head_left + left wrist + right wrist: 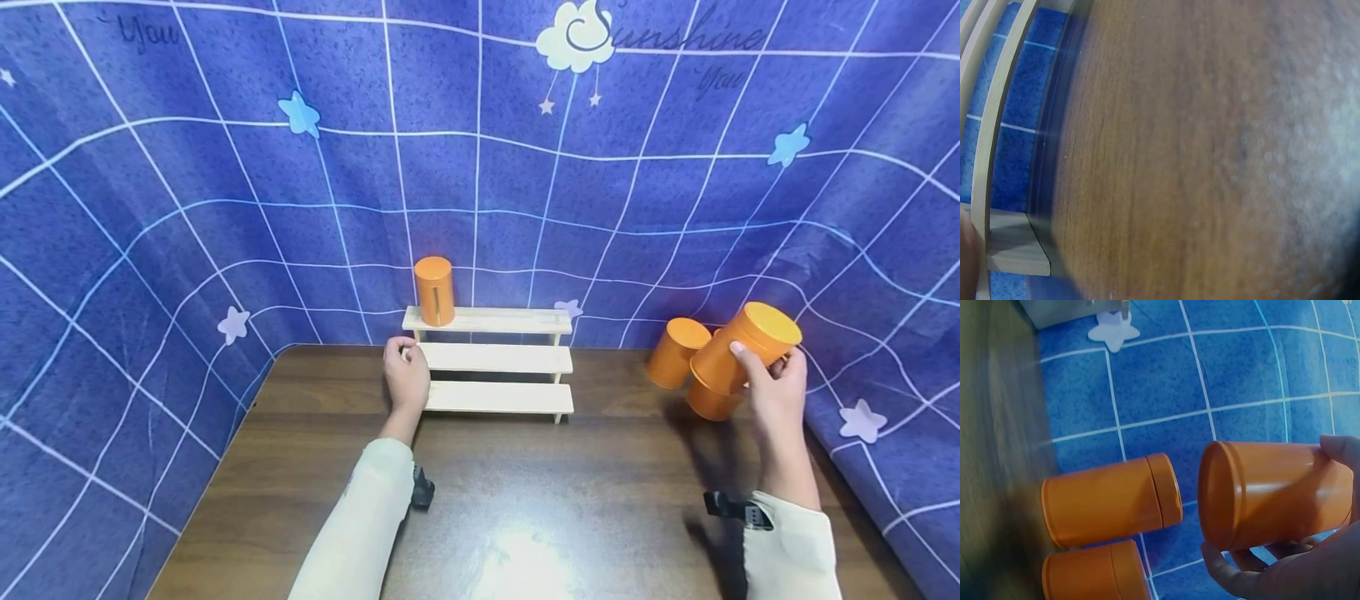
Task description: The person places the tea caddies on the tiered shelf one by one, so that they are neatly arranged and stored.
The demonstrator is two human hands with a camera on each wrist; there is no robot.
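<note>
The right hand (pixel 778 400) holds a tilted orange canister (pixel 726 357) off the surface (pixel 600 475), near its back right corner, with its fingers (pixel 1229 575) and thumb wrapped round the canister's sides. Just beside and partly under it in the head view, at least two more canisters stand upright on the surface: a left canister (pixel 677 360) and a near canister (pixel 711 403), the latter partly hidden by the held one. A pale wooden three-step rack (pixel 495 358) stands by the middle of the back edge, well apart from that group. At the left end of its top board (pixel 513 320), an upright canister (pixel 435 292) with a dark vertical slit faces forward. The left hand (pixel 407 382) is at the rack's left end, beside the middle and lower boards, fingers (pixel 393 350) curled; whether they pinch the wood I cannot tell. Both arms wear pale sleeves (pixel 352 525) with a dark wrist device (pixel 757 515) on each. Blue cloth (pixel 517 183) with a pale grid and stars hangs beyond the back edge.
</note>
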